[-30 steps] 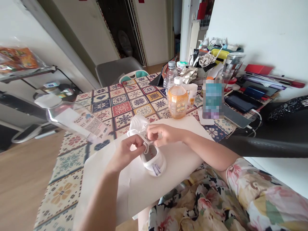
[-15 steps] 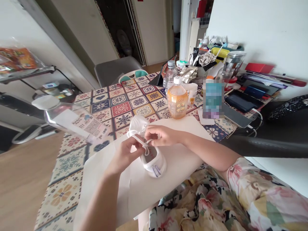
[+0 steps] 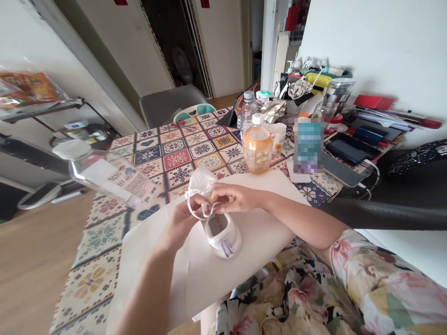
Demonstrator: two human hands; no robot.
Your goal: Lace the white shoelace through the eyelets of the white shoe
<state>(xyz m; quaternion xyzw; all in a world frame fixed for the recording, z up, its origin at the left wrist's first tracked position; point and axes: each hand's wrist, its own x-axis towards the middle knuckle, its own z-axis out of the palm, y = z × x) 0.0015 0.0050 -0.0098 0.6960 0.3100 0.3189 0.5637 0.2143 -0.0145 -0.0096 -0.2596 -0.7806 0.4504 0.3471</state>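
A white shoe (image 3: 228,241) rests on a white sheet (image 3: 265,232), its heel with dark stripes toward me and its toe pointing away. White shoelace (image 3: 193,209) loops above the shoe's opening. My left hand (image 3: 185,216) is closed on the lace at the left of the opening, thumb and fingers pinched. My right hand (image 3: 235,197) pinches the lace from the right, close to the left fingertips. The fingers partly cover the crossing of the lace and the shoe's tongue area.
A patterned tablecloth (image 3: 94,251) covers the table. Left of the sheet lies a large clear plastic jar (image 3: 115,179) with a white lid. An orange drink bottle (image 3: 257,149) stands beyond the right hand; phones (image 3: 352,149) and cables lie farther right. A grey chair (image 3: 171,104) stands behind.
The lace now hangs in a wider, rounder loop near my left fingers. My hands have shifted slightly while staying at the lace; the shoe stays put.
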